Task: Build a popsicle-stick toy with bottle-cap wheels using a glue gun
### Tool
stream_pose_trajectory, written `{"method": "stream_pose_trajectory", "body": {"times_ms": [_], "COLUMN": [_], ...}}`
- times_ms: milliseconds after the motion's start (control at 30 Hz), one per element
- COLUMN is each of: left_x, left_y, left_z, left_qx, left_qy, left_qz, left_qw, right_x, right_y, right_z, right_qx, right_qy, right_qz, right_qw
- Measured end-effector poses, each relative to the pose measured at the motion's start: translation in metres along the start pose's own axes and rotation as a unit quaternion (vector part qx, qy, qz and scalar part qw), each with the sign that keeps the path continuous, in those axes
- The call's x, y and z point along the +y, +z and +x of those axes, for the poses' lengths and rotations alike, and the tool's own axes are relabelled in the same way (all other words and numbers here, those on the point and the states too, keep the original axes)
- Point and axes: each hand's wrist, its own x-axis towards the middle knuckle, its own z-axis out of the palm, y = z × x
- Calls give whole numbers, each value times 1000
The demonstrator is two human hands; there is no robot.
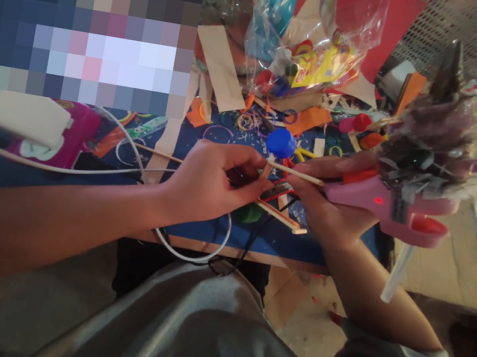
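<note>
My left hand (220, 178) is closed in a pinch on a small assembly of thin wooden sticks (280, 215), just above the table's front part. A blue bottle cap (281, 142) shows at its top, beside my fingertips; whether it is attached I cannot tell. My right hand (334, 210) is wrapped round the handle of a pink hot glue gun (380, 205), and its fingertips also reach the assembly. The gun's dark nozzle (450, 74) points away from me, its front caked in hardened glue. A translucent glue stick (397, 272) sticks out of its back.
Paper scraps, rubber bands and shavings litter the blue table (159, 214). Behind lies a clear plastic bag (315, 45) with colourful packaging. At left, a white charger (29, 116) sits on a magenta socket block (76, 136); its white cable (84, 172) runs beneath my left hand.
</note>
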Motion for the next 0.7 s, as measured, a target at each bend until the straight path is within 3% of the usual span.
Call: {"method": "stream_pose_trajectory", "body": {"times_ms": [167,467,600,700], "left_x": [-2,-3,-7,-6], "left_y": [3,3,3,0], "left_z": [3,11,15,17], "left_qx": [-11,-12,-26,-48], "left_qy": [-63,-121,-170,-197], "left_qz": [-92,-167,-246,-296], "left_qw": [994,978,954,934], "right_x": [-2,-6,-1,7], "right_y": [5,10,8,7], "right_z": [-1,3,8,11], "right_qx": [12,-11,-23,13], "right_qy": [29,27,47,73], "right_qz": [-1,123,124,129], "right_qw": [1000,992,991,989]}}
